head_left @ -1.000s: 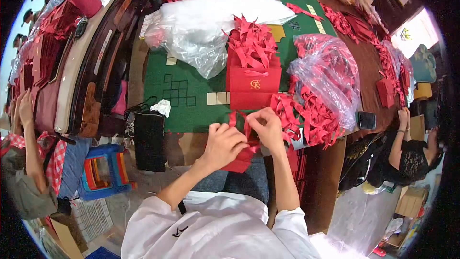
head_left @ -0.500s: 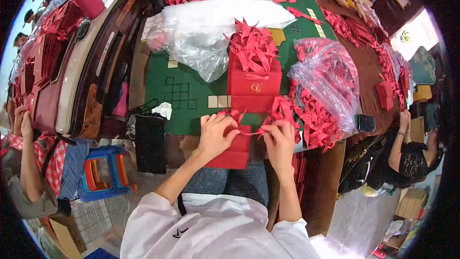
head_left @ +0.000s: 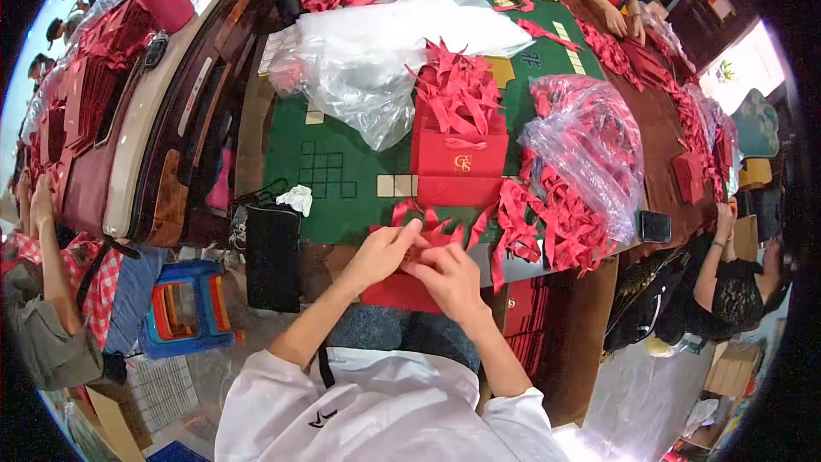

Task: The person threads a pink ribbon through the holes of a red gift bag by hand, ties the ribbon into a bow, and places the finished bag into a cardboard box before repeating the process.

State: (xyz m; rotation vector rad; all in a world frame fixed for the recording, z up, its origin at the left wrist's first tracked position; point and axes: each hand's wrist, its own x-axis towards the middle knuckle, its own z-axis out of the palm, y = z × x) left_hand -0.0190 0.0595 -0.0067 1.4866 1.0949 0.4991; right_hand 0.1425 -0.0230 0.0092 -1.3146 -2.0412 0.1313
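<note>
My left hand and my right hand meet at the table's near edge, fingers pinched together. A red ribbon runs between them, though the fingers hide most of it. Beneath them lies a red paper bag, largely covered by my hands. Just beyond, another red paper bag with a gold logo lies on the green mat, and a heap of red ribbons sits at its far end. Right of my hands, loose red ribbons spill from a clear plastic bag.
White plastic sheeting covers the far left of the green mat. A black pouch hangs at the left edge; a phone lies right. Red bags stand below the table. Co-workers' hands are at both sides and far right.
My right hand has moved left to meet my left hand, which shifted slightly right and down. The ribbon stretched between them is now mostly hidden by the fingers.
</note>
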